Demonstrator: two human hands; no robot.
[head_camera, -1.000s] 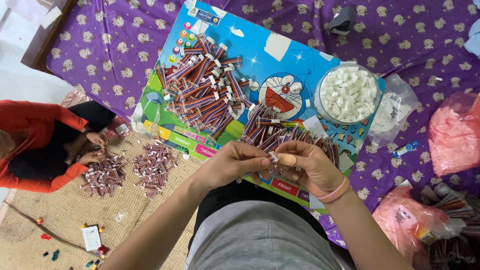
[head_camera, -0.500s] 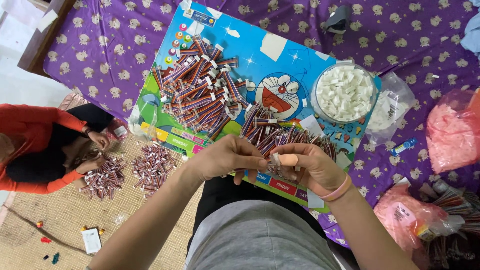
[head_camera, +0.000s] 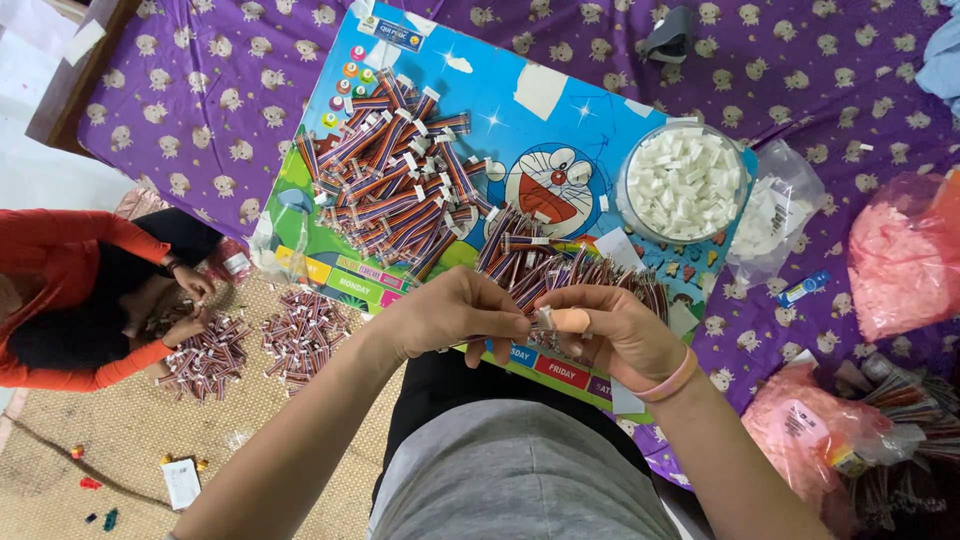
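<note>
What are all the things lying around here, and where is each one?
cartoon board: one, blue, on the purple cloth
ribbon cable pile: one big heap, multicoloured, board's left part
second cable pile: one, multicoloured, board's near edge
bowl of white connectors: one, clear, board's right corner
pink bags: two, at right
clear bag: one, beside the bowl
cable heaps on mat: two, at left
co-worker's sleeve: red, far left
left hand: pinching a small piece
right hand: holding it too, pink wristband
</note>
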